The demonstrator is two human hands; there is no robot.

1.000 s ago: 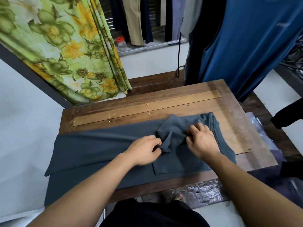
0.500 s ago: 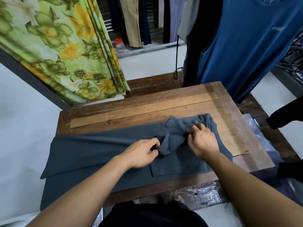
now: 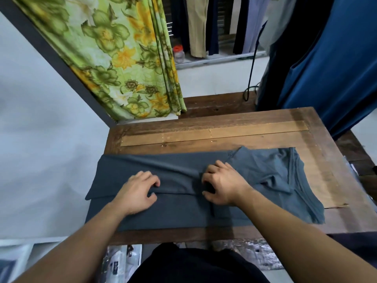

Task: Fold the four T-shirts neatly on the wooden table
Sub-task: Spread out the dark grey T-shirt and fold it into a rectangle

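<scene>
**Two bare hands gripped a dark grey T-shirt spread on a wooden table**

Seen from a head-worn camera looking down, a dark grey-blue T-shirt (image 3: 179, 215) lay lengthwise across the near half of a wooden table (image 3: 224, 130). Its left end reached past the table's left edge. Its right end, rumpled and showing seams, lay flat on the wood near the right side. The far long side of the shirt was folded toward the person, and that fold's edge ran left to right between the two hands.

The left hand (image 3: 137, 190) rested on the shirt left of centre. Its fingers were bent, with the thumb tucked at the fold's edge, pinching the cloth. The right hand (image 3: 223, 186) sat just right of centre, knuckles up and fingers curled into a bunched ridge of the fabric, holding it. The two hands were near each other but apart, and both bare forearms reached in from the bottom of the view.

A paler plank (image 3: 214, 134) ran across the far part of the tabletop. Beyond the table, a green and yellow floral curtain (image 3: 122, 58) hung at the left. A large blue garment (image 3: 336, 58) hung at the right. Trousers (image 3: 196, 27) hung further back, and a small jar with a red lid (image 3: 179, 54) stood on the floor beside them. A black cable (image 3: 252, 58) dropped to the floor near the table's far edge.
</scene>
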